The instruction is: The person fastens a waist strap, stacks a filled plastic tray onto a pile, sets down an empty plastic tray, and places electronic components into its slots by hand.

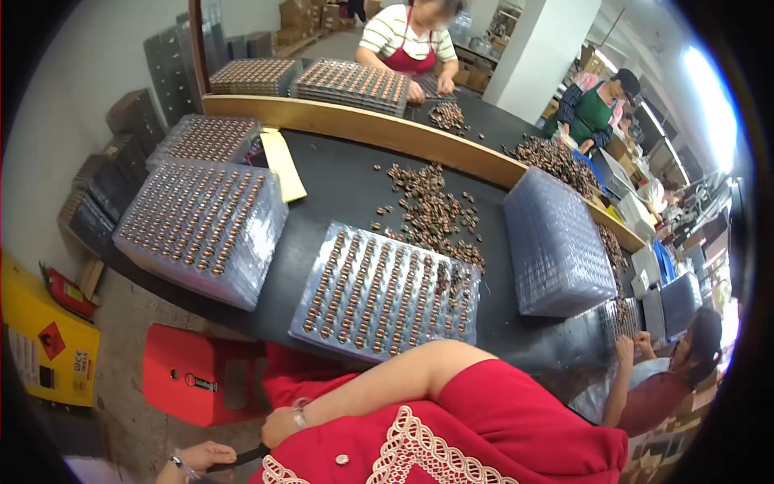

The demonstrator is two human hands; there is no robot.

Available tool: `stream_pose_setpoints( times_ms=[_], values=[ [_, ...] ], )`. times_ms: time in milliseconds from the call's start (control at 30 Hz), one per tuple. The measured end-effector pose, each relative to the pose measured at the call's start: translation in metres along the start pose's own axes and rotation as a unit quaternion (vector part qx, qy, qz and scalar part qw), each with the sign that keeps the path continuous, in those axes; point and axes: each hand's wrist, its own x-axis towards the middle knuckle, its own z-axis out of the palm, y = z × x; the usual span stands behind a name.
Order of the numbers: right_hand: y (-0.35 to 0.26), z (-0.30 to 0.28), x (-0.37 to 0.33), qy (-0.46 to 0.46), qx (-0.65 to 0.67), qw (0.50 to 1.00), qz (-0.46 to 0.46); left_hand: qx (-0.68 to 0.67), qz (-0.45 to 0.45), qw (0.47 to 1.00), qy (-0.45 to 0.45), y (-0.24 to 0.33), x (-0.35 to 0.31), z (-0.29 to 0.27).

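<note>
My right arm crosses my red dress, and my right hand point(278, 427), below a bracelet, is closed at the end of a black strap point(248, 456). Most of its fingers are hidden. At the lower left edge my left hand point(211, 456), also with a bracelet at the wrist, pinches the strap's other end. Both hands are below table height, off the work. On the dark table in front of me lies a clear plastic tray point(379, 290) with rows of small copper-coloured coil parts. A few loose ones sit on its right side. Behind it spreads a loose pile of these parts point(431, 206).
Filled trays point(193, 218) are stacked at the left; a stack of clear trays point(556, 242) stands right. A wooden rail point(355, 125) borders the table. A red stool point(181, 375) and yellow cabinet point(56, 335) are at lower left. Co-workers point(411, 36) sit across and at right.
</note>
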Motion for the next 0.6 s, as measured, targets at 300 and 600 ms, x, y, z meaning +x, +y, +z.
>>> stream_pose_setpoints(
  times_ms=[300,600],
  values=[
    [0.003,0.028,0.047,0.039,-0.006,0.981,-0.192,0.01,-0.033,0.999,-0.024,0.044,-0.014,-0.002],
    [0.001,0.02,0.039,0.005,0.175,0.98,-0.09,0.076,-0.021,0.996,0.033,0.028,-0.015,0.014]
  ],
)
